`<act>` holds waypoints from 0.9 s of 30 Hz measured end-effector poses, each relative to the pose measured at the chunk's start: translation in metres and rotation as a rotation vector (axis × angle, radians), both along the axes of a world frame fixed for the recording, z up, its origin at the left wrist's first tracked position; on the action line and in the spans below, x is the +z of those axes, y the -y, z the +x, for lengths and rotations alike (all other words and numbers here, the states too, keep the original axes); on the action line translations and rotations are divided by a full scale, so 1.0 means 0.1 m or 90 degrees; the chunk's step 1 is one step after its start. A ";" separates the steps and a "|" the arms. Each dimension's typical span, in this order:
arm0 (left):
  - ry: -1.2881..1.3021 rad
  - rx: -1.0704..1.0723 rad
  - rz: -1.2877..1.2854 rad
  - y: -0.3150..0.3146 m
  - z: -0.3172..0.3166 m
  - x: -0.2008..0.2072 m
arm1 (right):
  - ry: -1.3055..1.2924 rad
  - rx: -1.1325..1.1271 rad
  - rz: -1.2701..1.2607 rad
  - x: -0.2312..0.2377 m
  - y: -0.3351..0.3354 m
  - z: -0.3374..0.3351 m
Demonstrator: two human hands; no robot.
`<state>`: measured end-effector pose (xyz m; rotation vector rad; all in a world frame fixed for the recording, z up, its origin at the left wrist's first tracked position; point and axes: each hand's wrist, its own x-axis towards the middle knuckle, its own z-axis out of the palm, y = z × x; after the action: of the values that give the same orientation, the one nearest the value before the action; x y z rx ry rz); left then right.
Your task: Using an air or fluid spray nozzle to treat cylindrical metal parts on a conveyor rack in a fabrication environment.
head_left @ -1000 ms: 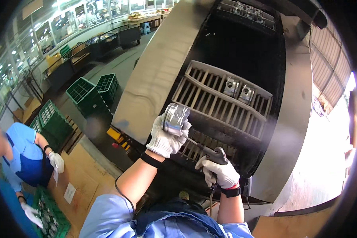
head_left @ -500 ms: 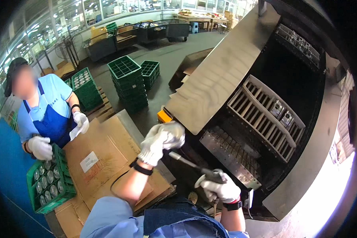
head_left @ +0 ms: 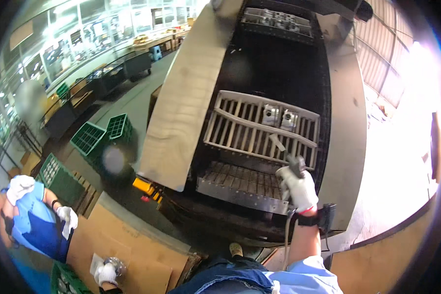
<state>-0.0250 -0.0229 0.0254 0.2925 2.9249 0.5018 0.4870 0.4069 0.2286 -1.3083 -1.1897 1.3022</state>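
My left hand (head_left: 106, 275), in a white glove, is down at the cardboard on the left with its fingers round a shiny, round metal part (head_left: 116, 264). In my right hand (head_left: 300, 188), also gloved, is an air blow gun (head_left: 296, 165). Its pale nozzle (head_left: 278, 142) points up and left over a slatted metal rack (head_left: 235, 128), apart from the parts there. Two silvery metal parts (head_left: 270, 115) sit side by side in that rack, on the machine's dark bed. A hose (head_left: 287, 235) hangs down from the gun beside my wrist.
Cardboard (head_left: 127, 250) covers the surface at left; a green crate (head_left: 66, 280) stands by it. A co-worker (head_left: 36, 206) in a blue apron and white gloves is at far left. Green crates (head_left: 90, 139) stack on the floor. Metal side panels (head_left: 181, 108) flank the machine bed.
My view has swung right toward the machine. My left hand has gone down to the cardboard with the metal part. My right hand has brought the air gun up over the rack.
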 end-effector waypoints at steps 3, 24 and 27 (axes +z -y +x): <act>-0.122 -0.029 -0.049 -0.99 0.60 1.01 | 0.078 -0.194 0.041 0.02 -0.29 0.56; -0.077 -0.666 0.327 -6.45 3.88 2.29 | -0.042 -0.022 -0.126 -0.13 0.04 1.07; 0.398 -0.660 0.799 -6.20 3.66 2.17 | -0.077 0.016 -0.116 -0.06 0.04 1.03</act>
<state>0.3409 0.5976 0.2420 1.3145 1.2223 1.6576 0.5897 0.4032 0.2222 -1.3251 -1.0269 1.5149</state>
